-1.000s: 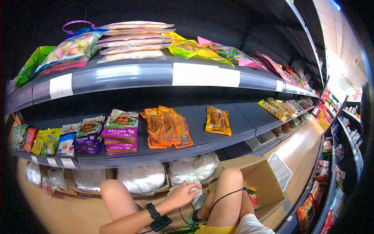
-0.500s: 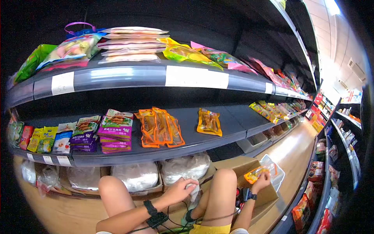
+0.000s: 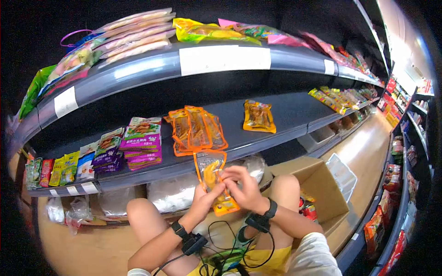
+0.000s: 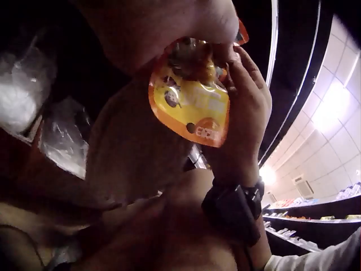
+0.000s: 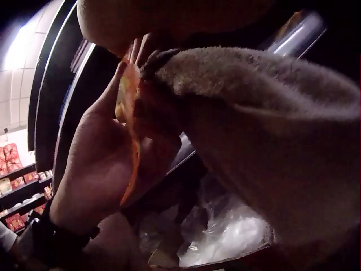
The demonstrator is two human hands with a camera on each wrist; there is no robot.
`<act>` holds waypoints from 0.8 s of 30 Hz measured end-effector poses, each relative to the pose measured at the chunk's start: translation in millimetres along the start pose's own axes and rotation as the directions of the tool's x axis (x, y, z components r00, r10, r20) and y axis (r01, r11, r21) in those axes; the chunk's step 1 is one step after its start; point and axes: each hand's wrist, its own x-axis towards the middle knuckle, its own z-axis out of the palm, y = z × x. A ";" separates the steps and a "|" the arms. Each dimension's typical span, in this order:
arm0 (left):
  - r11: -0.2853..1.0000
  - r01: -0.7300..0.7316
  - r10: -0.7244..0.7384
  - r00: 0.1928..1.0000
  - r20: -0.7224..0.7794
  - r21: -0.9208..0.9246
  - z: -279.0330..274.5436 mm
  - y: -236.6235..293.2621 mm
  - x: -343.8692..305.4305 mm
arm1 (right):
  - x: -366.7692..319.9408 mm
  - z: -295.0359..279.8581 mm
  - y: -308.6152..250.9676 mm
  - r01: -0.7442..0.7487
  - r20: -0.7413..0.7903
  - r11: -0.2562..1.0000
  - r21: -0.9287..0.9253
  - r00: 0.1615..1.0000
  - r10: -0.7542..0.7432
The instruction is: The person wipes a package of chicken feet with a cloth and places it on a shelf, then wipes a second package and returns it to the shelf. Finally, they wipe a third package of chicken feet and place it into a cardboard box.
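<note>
An orange-edged clear and yellow packet [image 3: 211, 173] stands tilted between both hands, in front of the middle shelf. My left hand [image 3: 201, 203] grips its left side, thumb across the front. My right hand [image 3: 247, 189] pinches its right side with fingers bent over it. In the left wrist view the packet's yellow end [image 4: 192, 110] shows below my left hand [image 4: 169, 25], with my right hand [image 4: 248, 113] beside it. The right wrist view shows the packet nearly edge-on [image 5: 135, 147] against my left hand [image 5: 107, 161]. A dim, rough-textured surface [image 5: 254, 84] partly hides the grip there.
On the middle shelf [image 3: 294, 110] lie overlapping orange packets [image 3: 194, 129], a single orange packet [image 3: 259, 117] and purple packet stacks [image 3: 141, 142]. An open cardboard box [image 3: 326, 184] stands beside the right knee, a white basket [image 3: 342, 172] behind it. Plastic-wrapped goods [image 3: 170, 191] sit underneath.
My right hand has brought the packet from beside the box to the middle, where my left hand now grips it too. The white cloth seen earlier in my left hand is hidden in the head view.
</note>
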 end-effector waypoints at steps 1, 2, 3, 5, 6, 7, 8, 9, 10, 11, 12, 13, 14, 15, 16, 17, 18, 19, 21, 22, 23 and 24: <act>0.999 -0.013 0.011 0.999 -0.042 -0.035 1.9 2.1 0.0 | -1.9 0.3 3.5 0.038 -0.051 0.999 0.010 0.998 -0.037; 1.000 0.005 -0.005 0.999 -0.054 -0.009 -2.1 3.4 -1.6 | -0.9 -8.0 5.4 0.002 -0.050 0.990 -0.140 0.999 -0.009; 1.000 0.023 -0.022 0.998 -0.064 0.015 -5.9 4.0 -2.6 | 2.0 -7.0 5.1 -0.093 -0.036 0.992 -0.090 0.995 0.090; 0.997 -0.033 0.036 0.998 -0.046 0.072 -11.9 3.4 -4.5 | -0.7 -11.1 13.9 -0.314 0.140 0.949 0.020 0.941 0.308; 0.991 -0.058 0.064 0.997 -0.042 0.119 -11.4 4.3 -5.8 | -7.7 -13.0 23.2 -0.440 0.295 0.895 0.072 0.867 0.403; 0.982 -0.083 0.090 0.995 -0.033 0.170 -10.7 7.8 -7.3 | -13.3 -9.7 26.3 -0.535 0.350 0.834 0.137 0.813 0.465; 0.969 -0.114 0.122 0.992 -0.024 0.221 -10.5 11.8 -10.0 | -15.3 -9.0 26.8 -0.573 0.419 0.799 0.183 0.781 0.463; 0.980 -0.036 0.051 0.996 -0.074 0.197 -7.1 14.4 -12.5 | -11.7 -10.3 26.5 -0.601 0.494 0.767 0.223 0.748 0.443; 0.876 -0.239 0.254 0.967 0.021 0.418 -9.4 15.1 -9.2 | -8.6 -11.3 27.4 -0.624 0.569 0.739 0.254 0.714 0.408; 0.685 -0.426 0.418 0.894 0.160 0.591 -12.6 15.1 -4.8 | -10.9 -11.6 33.3 -0.576 0.538 0.758 0.306 0.761 0.362; 0.426 -0.579 0.525 0.784 0.331 0.696 -14.3 16.1 -2.4 | -11.9 -15.3 35.1 -0.575 0.489 0.766 0.288 0.776 0.399; 0.474 -0.529 0.470 0.828 0.305 0.704 -2.2 32.0 -12.8 | -12.3 -21.6 36.3 -0.576 0.437 0.772 0.268 0.787 0.435; 0.430 -0.573 0.532 0.785 0.317 0.697 -6.1 27.4 -12.5 | -11.5 -28.7 37.2 -0.578 0.383 0.778 0.245 0.795 0.470; 0.383 -0.616 0.593 0.735 0.328 0.688 -8.7 22.3 -11.5 | -7.9 -36.0 34.3 -0.592 0.310 0.755 0.280 0.800 0.513; 0.334 -0.655 0.650 0.681 0.338 0.678 -10.9 19.3 -10.5 | -5.7 -37.9 32.0 -0.593 0.231 0.626 0.506 0.793 0.564; 0.201 -0.645 0.691 0.627 0.361 0.737 -14.3 19.5 -13.4 | -3.2 -46.5 26.7 -0.612 0.284 0.522 0.594 0.767 0.576; 0.084 -0.640 0.722 0.568 0.396 0.764 -14.5 23.8 -10.8 | -0.5 -54.4 19.6 -0.624 0.338 0.407 0.667 0.740 0.581; -0.033 -0.623 0.745 0.506 0.435 0.782 -14.8 28.9 -6.4 | -1.6 -54.1 16.1 -0.631 0.366 0.389 0.672 0.739 0.566; -0.100 -0.599 0.742 0.487 0.461 0.795 -12.6 31.4 -4.5 | -8.8 -48.3 11.1 -0.647 0.422 0.353 0.676 0.732 0.536; -0.137 -0.592 0.682 0.525 0.509 0.794 -11.6 30.5 -3.6 | -10.8 -44.5 12.4 -0.664 0.450 0.476 0.577 0.745 0.492; -0.175 -0.587 0.615 0.562 0.553 0.791 -11.9 28.9 -1.8 | -12.9 -39.6 11.9 -0.672 0.509 0.388 0.631 0.736 0.447; -0.212 -0.582 0.542 0.598 0.590 0.785 -13.2 26.3 0.6 | -14.7 -32.6 10.0 -0.679 0.563 0.291 0.673 0.727 0.394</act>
